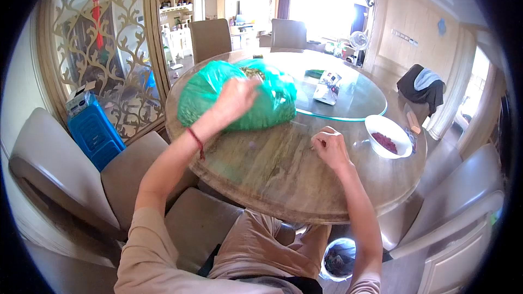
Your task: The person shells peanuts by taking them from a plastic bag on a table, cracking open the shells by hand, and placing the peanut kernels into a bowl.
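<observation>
A large green plastic bag point(239, 117) stands on the table, bulging with pale green-brown contents point(252, 73) that show at its opening. My left hand point(238, 98) is over the bag's mouth, its fingers curled in. Motion blurs those fingertips, and what they hold is not distinguishable. My right hand point(330, 147) is closed above the tabletop, with small dark-red pieces showing between the curled fingers. To its right, a white bowl point(403, 140) tilts slightly in view and holds a small heap of dark-red pieces point(384, 142) that look like beans.
The round stone-look table point(272, 185) carries a glass turntable point(354, 109) with a white printed packet point(328, 87) on it. A lined waste bin point(339, 259) is on the floor below the edge. Chairs surround the table; a blue plastic stool point(97, 133) stands left.
</observation>
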`<action>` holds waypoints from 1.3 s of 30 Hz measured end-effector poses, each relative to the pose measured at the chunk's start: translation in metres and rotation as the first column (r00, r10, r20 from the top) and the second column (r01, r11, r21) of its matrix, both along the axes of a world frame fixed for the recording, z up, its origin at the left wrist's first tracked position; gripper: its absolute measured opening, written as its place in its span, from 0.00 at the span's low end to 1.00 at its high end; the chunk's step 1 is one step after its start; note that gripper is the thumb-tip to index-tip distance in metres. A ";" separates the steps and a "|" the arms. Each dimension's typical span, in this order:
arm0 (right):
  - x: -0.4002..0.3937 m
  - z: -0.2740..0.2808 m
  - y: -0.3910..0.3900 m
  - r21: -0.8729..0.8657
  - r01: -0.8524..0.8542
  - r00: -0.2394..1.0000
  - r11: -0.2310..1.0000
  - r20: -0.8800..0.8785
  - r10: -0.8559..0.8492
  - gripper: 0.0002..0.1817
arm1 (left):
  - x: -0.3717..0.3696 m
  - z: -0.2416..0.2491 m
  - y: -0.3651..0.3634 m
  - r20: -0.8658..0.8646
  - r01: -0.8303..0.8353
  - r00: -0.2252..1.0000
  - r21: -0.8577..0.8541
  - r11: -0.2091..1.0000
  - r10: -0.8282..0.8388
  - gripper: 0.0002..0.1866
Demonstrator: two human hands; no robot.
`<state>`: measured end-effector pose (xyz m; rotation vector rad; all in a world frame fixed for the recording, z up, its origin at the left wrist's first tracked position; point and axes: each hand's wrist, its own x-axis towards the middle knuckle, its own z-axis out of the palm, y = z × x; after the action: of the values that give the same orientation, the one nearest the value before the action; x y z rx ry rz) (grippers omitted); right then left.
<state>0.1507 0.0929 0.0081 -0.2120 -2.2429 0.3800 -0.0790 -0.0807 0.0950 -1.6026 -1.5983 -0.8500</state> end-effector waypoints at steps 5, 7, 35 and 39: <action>-0.001 -0.003 0.000 0.015 0.004 0.998 1.000 0.062 -0.005 0.03 | 0.036 -0.046 -0.019 -0.088 0.048 0.988 -0.613 0.789 -0.128 0.15; -0.002 -0.003 -0.002 0.015 0.004 0.998 1.000 0.061 -0.005 0.03 | 0.031 -0.039 -0.019 -0.066 0.136 0.979 -0.489 0.862 -0.192 0.16; -0.004 0.004 -0.018 0.029 -0.097 0.993 0.995 0.069 0.095 0.02 | -0.173 0.022 0.025 0.422 -0.397 0.866 0.253 0.882 0.269 0.11; -0.003 0.006 -0.020 0.001 -0.078 0.996 0.997 0.050 0.078 0.02 | -0.150 0.026 -0.007 0.480 -0.178 0.876 0.422 0.889 -0.052 0.12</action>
<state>0.1479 0.0730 0.0145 -0.1343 -2.3054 0.4174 -0.2288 -0.0875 0.1209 -1.0381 -1.5976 -1.5509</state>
